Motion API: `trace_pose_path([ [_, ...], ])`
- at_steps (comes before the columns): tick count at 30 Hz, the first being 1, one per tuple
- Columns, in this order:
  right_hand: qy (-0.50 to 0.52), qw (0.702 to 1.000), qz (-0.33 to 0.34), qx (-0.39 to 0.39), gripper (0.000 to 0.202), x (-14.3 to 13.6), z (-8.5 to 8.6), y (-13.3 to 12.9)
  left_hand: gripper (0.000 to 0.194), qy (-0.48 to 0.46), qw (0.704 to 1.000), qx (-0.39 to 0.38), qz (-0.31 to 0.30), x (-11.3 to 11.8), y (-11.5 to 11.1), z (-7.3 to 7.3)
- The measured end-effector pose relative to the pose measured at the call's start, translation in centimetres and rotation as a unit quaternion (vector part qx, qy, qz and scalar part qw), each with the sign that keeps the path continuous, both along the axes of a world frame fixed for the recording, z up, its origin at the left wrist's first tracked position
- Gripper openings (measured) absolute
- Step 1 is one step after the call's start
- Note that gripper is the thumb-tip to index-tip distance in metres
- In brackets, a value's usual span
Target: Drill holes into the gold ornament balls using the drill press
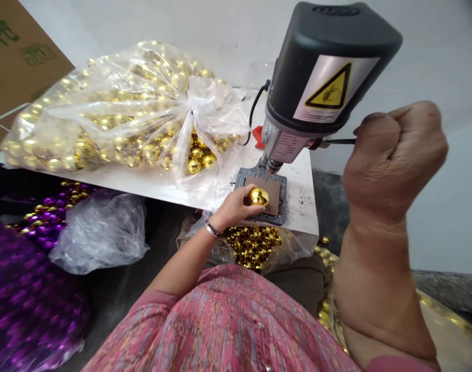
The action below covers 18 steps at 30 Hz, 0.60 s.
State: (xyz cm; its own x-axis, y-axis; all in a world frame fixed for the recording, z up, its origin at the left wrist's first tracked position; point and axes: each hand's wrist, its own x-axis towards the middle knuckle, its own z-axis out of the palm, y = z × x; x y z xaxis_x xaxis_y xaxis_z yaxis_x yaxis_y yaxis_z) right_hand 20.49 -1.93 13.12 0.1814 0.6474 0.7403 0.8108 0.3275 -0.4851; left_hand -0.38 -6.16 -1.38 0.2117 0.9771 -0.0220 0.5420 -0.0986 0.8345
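Between the thumb and fingers of my left hand (239,206) is a shiny gold faceted ball (258,196). It is held over the brown plate (273,194) on the base of a small drill press (329,62). The drill bit (270,173) points down just behind the ball, apart from it as far as I can see. My right hand (394,150) is closed in a fist around the press's feed lever (339,141), whose end is hidden in the fist. Dark shavings lie around the base.
A large clear bag of gold balls (115,119) fills the table's left side. Below the front edge hangs an open bag of gold balls (253,245). At left are a crumpled plastic bag (102,232), purple balls (27,289) and a cardboard box (22,62). A cable (255,108) runs behind the press.
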Motion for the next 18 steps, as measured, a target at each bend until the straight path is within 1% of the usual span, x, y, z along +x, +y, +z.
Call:
trace_pose_path([
  [3,0.017,1.0,-0.001,0.006,0.025,-0.1,-0.3,-0.1,0.055,0.005,0.995,-0.021,-0.096,-1.2,-1.8,0.4],
  [4,0.022,1.0,-0.003,0.015,0.025,-0.1,-0.4,-0.1,0.061,0.003,0.994,-0.031,-0.109,-1.6,-2.1,0.6],
  [5,0.025,0.999,-0.005,0.021,0.026,-0.2,-0.5,-0.2,0.065,0.0,0.994,-0.035,-0.103,-2.0,-2.1,0.7],
  [6,0.027,0.999,-0.008,0.025,0.028,-0.2,-0.5,-0.3,0.064,0.0,0.997,-0.032,-0.074,-2.6,-1.8,0.9],
  [7,0.027,0.999,-0.012,0.027,0.029,-0.3,-0.6,-0.4,0.058,0.004,0.999,-0.021,-0.026,-3.2,-1.3,1.1],
  [9,0.026,0.999,-0.016,0.028,0.032,-0.3,-0.6,-0.5,0.039,0.035,0.993,0.026,0.108,-4.8,0.6,1.5],
  [10,0.027,0.999,-0.016,0.032,0.032,-0.3,-0.7,-0.5,0.034,0.063,0.98,0.055,0.18,-5.8,1.8,1.8],
  [11,0.029,0.999,-0.014,0.037,0.032,-0.4,-0.7,-0.5,0.033,0.1,0.963,0.082,0.237,-6.7,3.0,2.0],
  [12,0.033,0.998,-0.009,0.045,0.033,-0.4,-0.9,-0.5,0.037,0.138,0.944,0.099,0.281,-7.7,4.3,2.2],
  [13,0.035,0.998,-0.004,0.053,0.033,-0.4,-1.0,-0.5,0.04,0.177,0.93,0.101,0.305,-8.6,5.5,2.4],
  [14,0.036,0.997,0.0,0.063,0.034,-0.4,-1.2,-0.5,0.043,0.217,0.923,0.091,0.305,-9.3,6.6,2.5],
  [15,0.034,0.997,0.003,0.069,0.035,-0.3,-1.3,-0.5,0.044,0.258,0.92,0.074,0.286,-9.9,7.4,2.5],
  [18,0.023,0.996,0.011,0.081,0.035,-0.3,-1.5,-0.6,0.047,0.35,0.921,0.026,0.17,-10.8,8.9,2.3],
])
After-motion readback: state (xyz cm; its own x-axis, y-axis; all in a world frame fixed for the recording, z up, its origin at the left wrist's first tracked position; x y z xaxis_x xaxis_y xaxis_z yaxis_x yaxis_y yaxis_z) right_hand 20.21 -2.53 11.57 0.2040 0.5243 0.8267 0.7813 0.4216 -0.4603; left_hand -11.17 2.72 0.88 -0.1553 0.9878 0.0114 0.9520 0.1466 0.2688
